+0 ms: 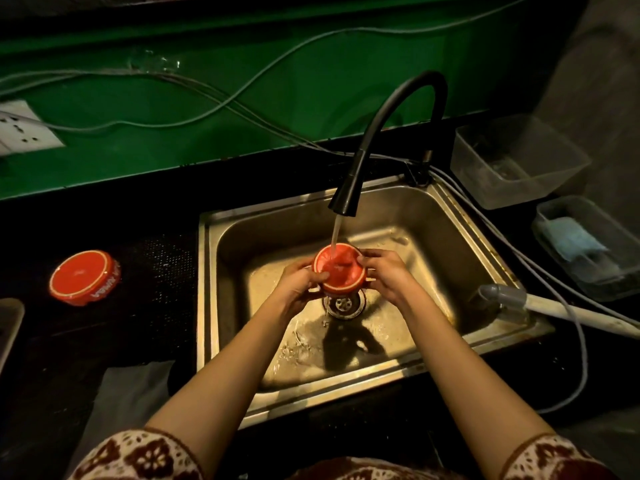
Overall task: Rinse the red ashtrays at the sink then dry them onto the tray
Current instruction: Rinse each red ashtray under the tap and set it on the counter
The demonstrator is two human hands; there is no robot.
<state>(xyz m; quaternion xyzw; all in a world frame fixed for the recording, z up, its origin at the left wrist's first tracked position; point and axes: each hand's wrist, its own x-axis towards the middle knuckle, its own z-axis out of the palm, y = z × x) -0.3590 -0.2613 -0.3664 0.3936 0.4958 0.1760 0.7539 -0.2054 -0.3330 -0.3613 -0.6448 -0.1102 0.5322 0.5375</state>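
A round red ashtray (341,268) sits between both my hands over the steel sink (408,216), tilted toward me, above the drain (343,303). Water runs from the black faucet (346,195) straight into it. My left hand (299,282) grips its left side with the thumb on the inner face. From the right, my right hand (384,271) holds the rim with curled fingers. A second red ashtray (85,277) lies on the dark counter left of the sink, apart from both hands. A grey tray edge (10,323) shows at the far left.
Two clear plastic boxes (519,161) (588,244) stand right of the sink, one holding a blue cloth. A white hose with a grey end (512,299) lies over the sink's right rim. Cables run along the green wall past a socket (24,128). A plastic sheet (131,393) lies near the counter's front.
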